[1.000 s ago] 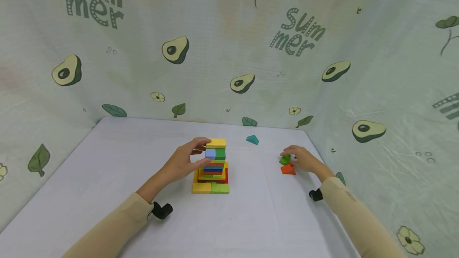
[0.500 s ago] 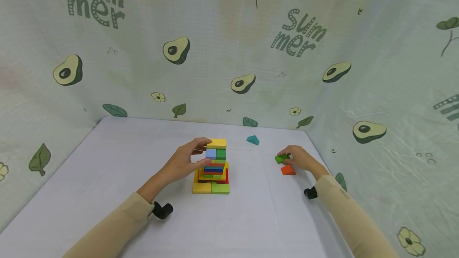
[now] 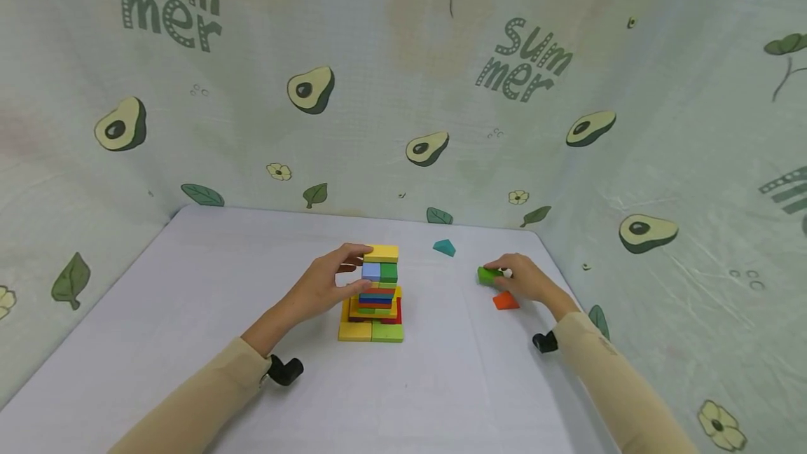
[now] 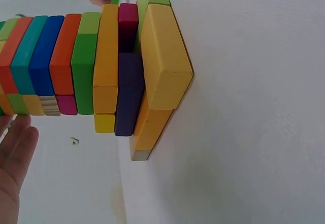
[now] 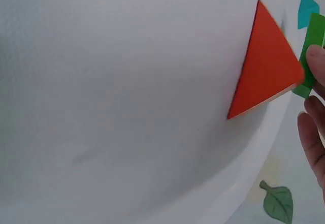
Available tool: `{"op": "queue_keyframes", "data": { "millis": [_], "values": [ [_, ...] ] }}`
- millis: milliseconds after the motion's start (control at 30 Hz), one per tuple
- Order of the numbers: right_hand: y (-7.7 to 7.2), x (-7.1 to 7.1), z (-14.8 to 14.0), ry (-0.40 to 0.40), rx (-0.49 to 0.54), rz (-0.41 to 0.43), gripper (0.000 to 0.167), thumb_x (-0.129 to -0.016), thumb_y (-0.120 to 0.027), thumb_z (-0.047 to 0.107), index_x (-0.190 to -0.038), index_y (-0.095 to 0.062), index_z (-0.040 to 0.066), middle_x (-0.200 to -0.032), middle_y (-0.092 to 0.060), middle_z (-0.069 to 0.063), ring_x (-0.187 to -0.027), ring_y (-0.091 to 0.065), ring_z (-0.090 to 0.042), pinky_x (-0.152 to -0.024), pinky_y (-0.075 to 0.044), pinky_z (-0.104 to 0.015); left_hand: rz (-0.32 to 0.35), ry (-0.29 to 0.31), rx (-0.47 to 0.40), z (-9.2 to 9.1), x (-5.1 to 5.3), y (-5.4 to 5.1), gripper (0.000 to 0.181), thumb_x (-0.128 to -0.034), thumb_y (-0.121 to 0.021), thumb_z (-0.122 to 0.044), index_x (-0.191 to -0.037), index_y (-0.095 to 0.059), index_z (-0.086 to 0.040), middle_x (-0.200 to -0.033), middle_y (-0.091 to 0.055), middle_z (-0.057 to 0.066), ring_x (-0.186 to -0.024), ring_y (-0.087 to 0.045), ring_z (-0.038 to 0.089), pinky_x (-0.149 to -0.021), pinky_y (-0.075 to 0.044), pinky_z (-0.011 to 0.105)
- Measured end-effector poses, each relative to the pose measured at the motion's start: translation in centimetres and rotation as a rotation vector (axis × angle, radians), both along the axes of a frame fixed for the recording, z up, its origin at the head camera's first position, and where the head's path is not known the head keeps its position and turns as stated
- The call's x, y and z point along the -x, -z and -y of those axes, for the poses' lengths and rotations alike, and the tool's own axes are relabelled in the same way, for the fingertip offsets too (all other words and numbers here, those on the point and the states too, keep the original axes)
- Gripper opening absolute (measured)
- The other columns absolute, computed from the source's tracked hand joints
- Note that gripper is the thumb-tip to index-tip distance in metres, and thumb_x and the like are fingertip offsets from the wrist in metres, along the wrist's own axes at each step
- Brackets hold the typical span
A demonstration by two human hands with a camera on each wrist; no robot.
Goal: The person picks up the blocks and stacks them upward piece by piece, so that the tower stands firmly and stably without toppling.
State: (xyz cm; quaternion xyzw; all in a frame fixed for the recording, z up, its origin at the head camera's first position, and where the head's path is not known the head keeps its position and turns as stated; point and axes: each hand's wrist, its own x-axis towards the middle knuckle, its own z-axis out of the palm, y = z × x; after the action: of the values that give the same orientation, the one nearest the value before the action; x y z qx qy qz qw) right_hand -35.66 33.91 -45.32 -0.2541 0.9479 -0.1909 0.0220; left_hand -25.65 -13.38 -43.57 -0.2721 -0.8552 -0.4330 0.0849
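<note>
A layered tower of coloured wooden blocks (image 3: 378, 291) rises from the table, topped by a yellow block (image 3: 381, 253). My left hand (image 3: 323, 281) is at the tower's left side, index finger by the top block and thumb by the thin middle layers. In the left wrist view its straight fingers (image 4: 19, 145) lie close against the stack; contact is hard to tell. My right hand (image 3: 526, 279) pinches a green block (image 3: 488, 275) between thumb and fingers, low at the table's right. Just nearer to me lies an orange-red triangular block (image 5: 266, 64), partly beneath that hand.
A teal angular block (image 3: 444, 247) lies farther back, between the tower and my right hand. White cloth covers the table (image 3: 252, 251). A printed fabric wall (image 3: 366, 40) encloses the back and both sides.
My right hand has shifted a little left with the green block, which has turned in the fingers and come away from the orange-red triangle. My left hand and the tower have stayed put.
</note>
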Motion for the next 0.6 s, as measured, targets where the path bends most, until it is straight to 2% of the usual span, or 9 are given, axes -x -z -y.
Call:
{"op": "queue_keyframes", "data": {
  "millis": [133, 300, 433, 600],
  "values": [
    [-2.1, -1.1, 2.0, -0.061, 0.024, -0.082, 0.04, -0.096, -0.079, 0.005, -0.135, -0.073, 0.007, -0.119, -0.074, -0.005, -0.109, -0.067, -0.026, -0.092, -0.063, -0.046, 0.001, 0.0, 0.0, 0.1, 0.0, -0.1, 0.064, -0.0954, -0.083, -0.031, -0.15, -0.052, -0.024, -0.142, -0.065, 0.005, -0.128, -0.066, 0.029, -0.108, -0.055, 0.05],
    [-5.6, -3.8, 6.6, -0.167, 0.066, -0.196, 0.038, -0.095, -0.08, 0.006, -0.132, -0.074, 0.007, -0.118, -0.075, -0.005, -0.103, -0.069, -0.024, -0.088, -0.064, -0.043, -0.001, -0.007, 0.003, 0.2, 0.0, -0.2, 0.064, -0.0952, -0.083, -0.031, -0.15, -0.052, -0.024, -0.142, -0.065, 0.005, -0.128, -0.066, 0.029, -0.108, -0.055, 0.05],
    [-8.2, -6.3, 10.7, -0.244, 0.104, -0.283, 0.035, -0.094, -0.081, 0.007, -0.129, -0.076, 0.008, -0.12, -0.075, -0.006, -0.107, -0.069, -0.023, -0.089, -0.064, -0.037, -0.004, -0.01, 0.004, 0.2, 0.0, -0.2, 0.063, -0.095, -0.083, -0.03, -0.15, -0.052, -0.024, -0.142, -0.065, 0.005, -0.127, -0.066, 0.029, -0.108, -0.056, 0.049],
    [-10.3, -8.7, 14.8, -0.357, 0.136, -0.379, 0.034, -0.093, -0.083, 0.009, -0.127, -0.078, 0.007, -0.119, -0.075, -0.005, -0.112, -0.069, -0.022, -0.093, -0.062, -0.034, -0.006, -0.005, 0.012, 0.1, 0.0, -0.1, 0.064, -0.095, -0.083, -0.031, -0.15, -0.052, -0.024, -0.143, -0.065, 0.005, -0.128, -0.066, 0.028, -0.108, -0.056, 0.048]
  ]
}}
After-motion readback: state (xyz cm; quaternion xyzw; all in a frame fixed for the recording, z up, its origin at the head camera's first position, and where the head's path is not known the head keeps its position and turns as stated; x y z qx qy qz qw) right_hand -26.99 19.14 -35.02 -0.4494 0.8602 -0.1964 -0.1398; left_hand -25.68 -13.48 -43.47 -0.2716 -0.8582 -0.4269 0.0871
